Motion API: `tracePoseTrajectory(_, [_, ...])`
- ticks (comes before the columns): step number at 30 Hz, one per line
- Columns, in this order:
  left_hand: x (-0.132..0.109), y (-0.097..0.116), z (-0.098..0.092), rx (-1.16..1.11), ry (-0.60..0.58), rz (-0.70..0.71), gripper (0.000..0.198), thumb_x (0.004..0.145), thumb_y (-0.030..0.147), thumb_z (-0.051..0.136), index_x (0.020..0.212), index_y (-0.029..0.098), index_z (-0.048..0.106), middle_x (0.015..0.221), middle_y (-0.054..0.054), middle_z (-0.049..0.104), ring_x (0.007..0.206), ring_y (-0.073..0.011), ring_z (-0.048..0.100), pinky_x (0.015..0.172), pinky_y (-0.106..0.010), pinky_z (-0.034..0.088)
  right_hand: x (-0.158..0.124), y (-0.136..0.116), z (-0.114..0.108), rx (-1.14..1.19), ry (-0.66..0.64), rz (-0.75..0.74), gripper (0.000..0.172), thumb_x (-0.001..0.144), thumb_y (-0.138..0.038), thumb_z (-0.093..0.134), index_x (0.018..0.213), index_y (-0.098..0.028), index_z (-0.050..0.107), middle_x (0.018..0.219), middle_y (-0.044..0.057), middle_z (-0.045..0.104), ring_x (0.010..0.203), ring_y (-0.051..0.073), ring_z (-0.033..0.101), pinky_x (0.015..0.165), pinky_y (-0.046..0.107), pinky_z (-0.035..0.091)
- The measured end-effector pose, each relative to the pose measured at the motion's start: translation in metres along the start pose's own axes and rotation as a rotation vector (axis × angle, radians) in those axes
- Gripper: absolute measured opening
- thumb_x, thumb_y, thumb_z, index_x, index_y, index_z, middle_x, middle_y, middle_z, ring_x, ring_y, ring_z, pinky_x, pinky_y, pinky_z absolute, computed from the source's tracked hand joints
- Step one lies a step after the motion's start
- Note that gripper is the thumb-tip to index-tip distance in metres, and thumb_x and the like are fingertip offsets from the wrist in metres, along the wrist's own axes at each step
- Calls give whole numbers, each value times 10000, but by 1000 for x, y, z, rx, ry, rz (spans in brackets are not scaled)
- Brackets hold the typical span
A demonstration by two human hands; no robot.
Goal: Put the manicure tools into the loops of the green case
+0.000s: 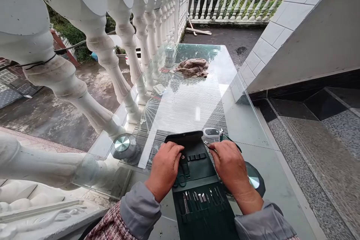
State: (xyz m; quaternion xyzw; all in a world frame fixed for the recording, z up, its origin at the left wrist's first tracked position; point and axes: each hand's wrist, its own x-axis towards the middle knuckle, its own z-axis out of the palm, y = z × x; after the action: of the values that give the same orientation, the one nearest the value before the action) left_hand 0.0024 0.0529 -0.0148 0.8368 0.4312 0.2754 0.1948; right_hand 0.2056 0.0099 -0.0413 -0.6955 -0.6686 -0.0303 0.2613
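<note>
A dark green manicure case [197, 183] lies unfolded on the glass table, its lower panel holding several slim metal tools [202, 197] in slots. Green-handled scissors [180, 182] sit at its left side, beside a strap with a snap. My left hand [165, 167] has its fingers closed on the case's upper left edge. At the upper right edge, my right hand [232, 165] pinches a small shiny metal piece [207, 144], whose kind I cannot make out. Just beyond are a grey oval device [211, 133] and a nail clipper [221, 135].
The glass tabletop [247, 123] rests on faceted supports, one at the left [126, 148]. A crumpled brown cloth [192, 68] lies at the far end. White balusters [105, 56] line the left; stone steps [315, 138] are on the right.
</note>
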Motion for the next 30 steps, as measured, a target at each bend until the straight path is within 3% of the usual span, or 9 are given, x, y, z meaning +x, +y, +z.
tracePoseTrajectory(16, [0,0,2,35,-32,4,180,864,144,459,983,184,589,953,-47,602,873,-185,531,775,-332,476,0,-2,1,206,-48,203,226,787,-201,472,968,-181,606,824,60,604,821,212,520,751,357,414])
tracePoseTrajectory(20, [0,-2,3,41,-27,18,178,869,146,455,988,182,583,953,-46,598,873,-186,528,771,-335,477,1,1,-3,455,-5,411,319,790,-313,496,1056,-174,606,839,43,567,704,162,509,689,330,436])
tracePoseTrajectory(24, [0,-3,4,38,-27,26,180,873,142,447,991,183,576,956,-45,594,875,-186,527,769,-336,479,1,7,-5,828,164,688,394,756,-410,573,1078,-183,571,846,18,544,687,128,491,603,270,428])
tracePoseTrajectory(27, [0,-3,4,42,-31,17,177,870,138,452,990,182,575,952,-43,596,875,-187,529,772,-336,479,2,7,-6,1044,277,752,384,727,-394,626,1042,-187,554,897,16,543,663,98,468,553,230,408])
tracePoseTrajectory(30, [0,-2,4,55,-45,8,178,867,137,462,998,183,573,958,-42,595,881,-188,528,779,-338,478,3,1,-6,1127,266,739,351,720,-378,647,1002,-189,559,908,17,545,646,86,457,533,219,402])
